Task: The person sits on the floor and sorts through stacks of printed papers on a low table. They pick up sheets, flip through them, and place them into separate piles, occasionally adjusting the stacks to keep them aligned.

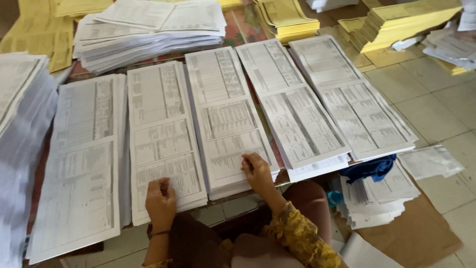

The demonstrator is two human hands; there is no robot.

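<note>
Nearest the camera, the left hand [160, 202] rests palm down on the near end of the second stack [163, 139] of printed sheets, fingers [159, 187] flat and close together, gripping nothing. The right hand [258, 171] rests on the near end of the third stack [228, 119], fingers bent, their tips pressing the top sheet; whether a sheet edge is pinched cannot be told. A patterned yellow sleeve [297, 238] covers the right forearm. Five long stacks lie side by side on a low bench [74, 69]: the first stack [82, 164] at far left, then the second and third under the hands, then the fourth stack [292, 109] and fifth stack [352, 97] angled off to the right. A blurred pile [20, 134] stands at the left edge. Right of the person, a blue cloth [369, 168] lies on a small heap of sheets [379, 198] on brown cardboard [421, 233] over the tiled floor [431, 104]. Beyond the row lies a loose white pile [148, 32]. Farthest back, yellow stacks [287, 17] sit at top centre and top right.
</note>
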